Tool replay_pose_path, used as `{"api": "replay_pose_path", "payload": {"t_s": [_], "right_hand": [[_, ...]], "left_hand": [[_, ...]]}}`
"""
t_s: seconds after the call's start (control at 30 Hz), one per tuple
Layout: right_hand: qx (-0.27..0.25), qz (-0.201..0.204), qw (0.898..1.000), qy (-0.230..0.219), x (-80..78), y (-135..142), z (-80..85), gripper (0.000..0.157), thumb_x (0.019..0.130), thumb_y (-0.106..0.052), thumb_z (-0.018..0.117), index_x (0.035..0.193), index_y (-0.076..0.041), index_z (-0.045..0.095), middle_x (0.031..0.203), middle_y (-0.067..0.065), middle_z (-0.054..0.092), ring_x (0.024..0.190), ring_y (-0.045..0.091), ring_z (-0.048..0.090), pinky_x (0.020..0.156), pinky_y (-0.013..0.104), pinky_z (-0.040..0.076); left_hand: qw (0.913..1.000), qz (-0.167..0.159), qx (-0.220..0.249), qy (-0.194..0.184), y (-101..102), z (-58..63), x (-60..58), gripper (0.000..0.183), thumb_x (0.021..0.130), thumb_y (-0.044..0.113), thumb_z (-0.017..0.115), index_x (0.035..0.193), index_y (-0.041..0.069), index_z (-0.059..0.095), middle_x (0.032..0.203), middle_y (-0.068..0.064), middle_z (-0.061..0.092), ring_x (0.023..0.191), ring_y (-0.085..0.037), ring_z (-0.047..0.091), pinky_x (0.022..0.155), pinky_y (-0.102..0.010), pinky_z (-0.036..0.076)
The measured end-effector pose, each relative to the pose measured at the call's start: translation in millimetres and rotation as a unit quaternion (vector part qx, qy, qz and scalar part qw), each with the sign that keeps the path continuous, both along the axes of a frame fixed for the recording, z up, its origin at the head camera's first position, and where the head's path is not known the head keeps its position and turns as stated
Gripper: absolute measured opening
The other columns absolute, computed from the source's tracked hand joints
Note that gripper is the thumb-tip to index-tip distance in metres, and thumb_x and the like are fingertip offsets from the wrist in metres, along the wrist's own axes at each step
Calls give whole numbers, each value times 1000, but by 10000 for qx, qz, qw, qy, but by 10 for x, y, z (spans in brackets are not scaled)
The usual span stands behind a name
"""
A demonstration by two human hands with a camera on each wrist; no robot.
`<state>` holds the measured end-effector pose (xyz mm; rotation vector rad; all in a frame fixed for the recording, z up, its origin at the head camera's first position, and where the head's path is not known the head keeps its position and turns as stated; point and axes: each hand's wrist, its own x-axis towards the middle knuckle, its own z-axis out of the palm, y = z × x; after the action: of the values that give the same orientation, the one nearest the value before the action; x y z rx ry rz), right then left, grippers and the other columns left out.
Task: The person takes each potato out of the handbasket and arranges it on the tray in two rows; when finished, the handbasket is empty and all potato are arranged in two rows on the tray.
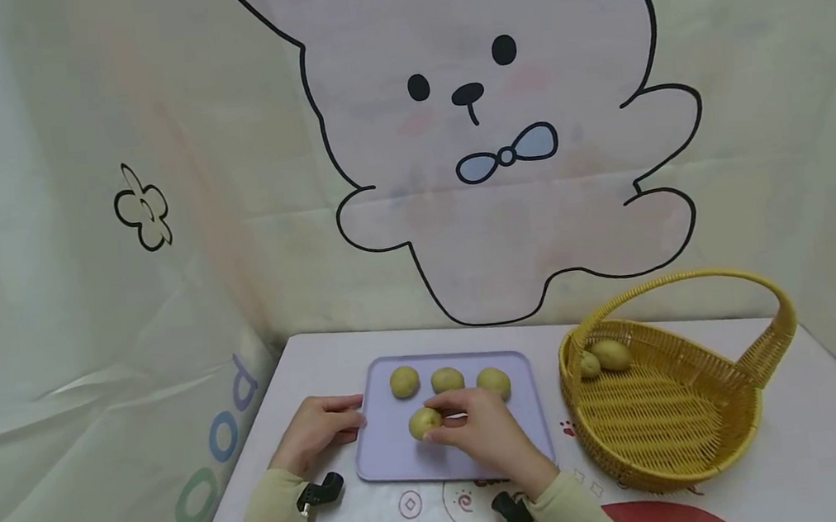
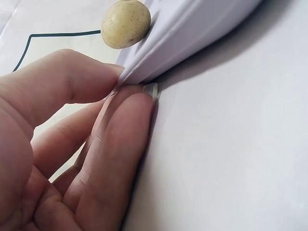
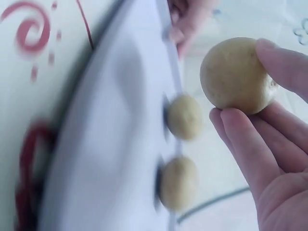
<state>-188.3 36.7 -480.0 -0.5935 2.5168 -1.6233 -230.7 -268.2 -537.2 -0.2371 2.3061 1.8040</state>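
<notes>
Over the lavender tray (image 1: 386,454), my right hand (image 1: 488,429) pinches a small round potato (image 3: 233,74) between thumb and fingertips. In the right wrist view the potato is held up, apart from the tray surface. At the tray's left edge, my left hand (image 1: 316,427) grips the rim, with the thumb (image 2: 91,77) on one side and the fingers on the other. Along the far side of the tray lie a left potato (image 1: 404,382), a middle potato (image 1: 447,379) and a right potato (image 1: 493,383), spaced apart in a row.
To the right of the tray stands a yellow woven basket (image 1: 656,418) with a tall arched handle (image 1: 688,275). Two potatoes (image 1: 610,355) sit at its far left inside. The white table (image 1: 321,352) has printed drawings, and a curtain with a cartoon bear (image 1: 490,230) hangs behind it.
</notes>
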Motion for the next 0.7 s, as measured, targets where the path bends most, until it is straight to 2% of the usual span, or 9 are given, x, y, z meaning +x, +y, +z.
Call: {"api": "replay_pose_path", "payload": {"t_s": [0.2, 0.33, 0.5, 0.7], "right_hand": [[20, 98, 9999, 68, -68, -312, -211, 42, 84, -17, 94, 121, -1, 80, 115, 8, 82, 103, 16, 77, 87, 22, 65], [-48, 149, 9999, -14, -61, -433, -301, 41, 84, -14, 93, 120, -1, 80, 116, 10, 81, 103, 17, 78, 89, 24, 65], [-35, 149, 9998, -162, -50, -505, -344, 41, 84, -11, 93, 122, -2, 79, 120, 11, 81, 109, 22, 79, 91, 26, 65], [-17, 200, 9995, -256, -71, -519, -347, 41, 83, -10, 93, 122, -5, 79, 122, 9, 80, 110, 21, 79, 92, 26, 65]], "left_hand": [[9999, -74, -99, 26, 40, -11, -10, 43, 83, 9, 87, 125, 5, 81, 117, -13, 81, 87, -13, 75, 76, -26, 65], [9999, -148, -65, 17, 58, -1, 3, 43, 84, 10, 86, 126, 4, 81, 117, -14, 81, 87, -12, 75, 76, -27, 65], [9998, -194, -51, 47, 63, 28, 23, 43, 85, 10, 85, 127, 5, 80, 118, -14, 81, 90, -12, 75, 77, -27, 65], [9999, -131, -70, 51, 35, 53, 26, 44, 84, 9, 85, 128, 3, 79, 118, -13, 81, 87, -11, 74, 76, -26, 65]]}}
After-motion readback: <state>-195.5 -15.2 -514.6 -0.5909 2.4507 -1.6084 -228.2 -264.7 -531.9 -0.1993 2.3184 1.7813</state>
